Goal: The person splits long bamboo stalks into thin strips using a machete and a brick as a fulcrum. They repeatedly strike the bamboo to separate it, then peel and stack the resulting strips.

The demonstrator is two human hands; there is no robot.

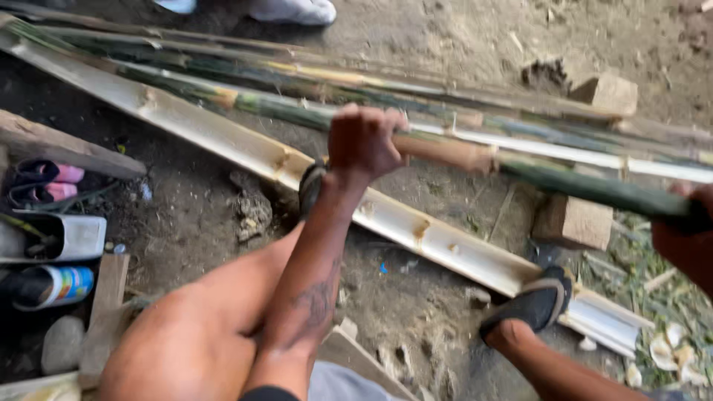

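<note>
Long green bamboo pole (587, 187), with a tan stripped section near its middle: held above the dirt floor (416, 44), running from upper left to lower right across the view. Left hand (364, 141): fingers closed fully around the tan section of the pole. Right hand (687, 230): at the right edge, partly cut off by the frame; it sits on the pole's green lower end, though how far its fingers close cannot be told. Beneath the pole lies a pale split bamboo half (245, 148), hollow side up, pinned under both feet in black slippers (535, 303). Further bamboo lengths (312, 78) lie beyond, resting on a wooden block (609, 93); a second wooden block (573, 221) sits just below the pole.
</note>
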